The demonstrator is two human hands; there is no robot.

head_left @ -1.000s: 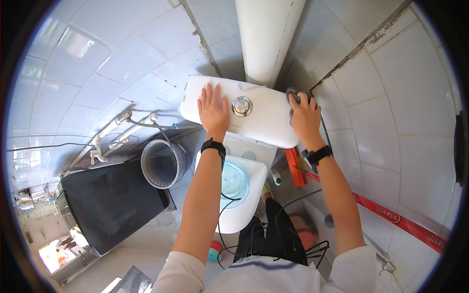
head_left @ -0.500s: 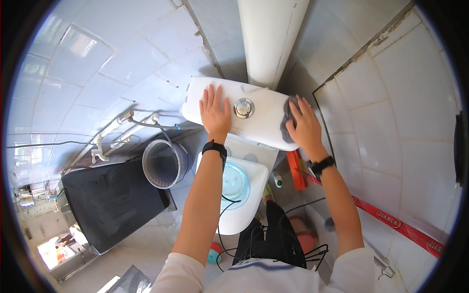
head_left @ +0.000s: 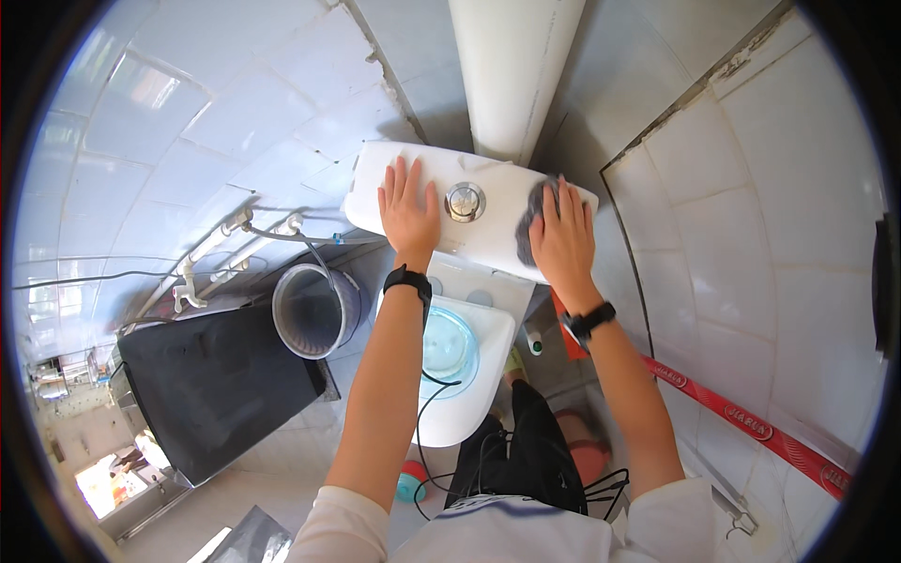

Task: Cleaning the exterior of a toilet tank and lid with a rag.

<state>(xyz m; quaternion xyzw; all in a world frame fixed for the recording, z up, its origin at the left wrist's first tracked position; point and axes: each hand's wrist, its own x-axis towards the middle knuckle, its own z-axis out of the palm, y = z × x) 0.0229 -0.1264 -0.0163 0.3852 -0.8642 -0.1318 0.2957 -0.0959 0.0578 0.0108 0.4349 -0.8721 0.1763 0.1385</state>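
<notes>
A white toilet tank (head_left: 497,230) with a round chrome flush button (head_left: 465,202) in its top stands in the tiled corner. My left hand (head_left: 409,214) lies flat on the lid, left of the button, fingers stretched out. Near the lid's right end, my right hand (head_left: 566,242) presses down on a dark grey cloth (head_left: 527,235); the palm hides part of the cloth. Below the tank is the white toilet seat cover (head_left: 490,342), bearing a pale blue translucent basin (head_left: 452,349). Both wrists wear black bands.
A thick white pipe (head_left: 516,75) rises behind the tank. To the left are a grey bucket (head_left: 282,324), wall pipes with a white tap (head_left: 190,298), and a black-topped box (head_left: 216,385). A red pole (head_left: 741,422) leans at right, near an orange object (head_left: 574,328). Black cables (head_left: 419,450) hang before me.
My right hand has slid the grey cloth a little leftward along the tank lid, uncovering more of its right end. My left hand stays flat in place. The view has shifted slightly.
</notes>
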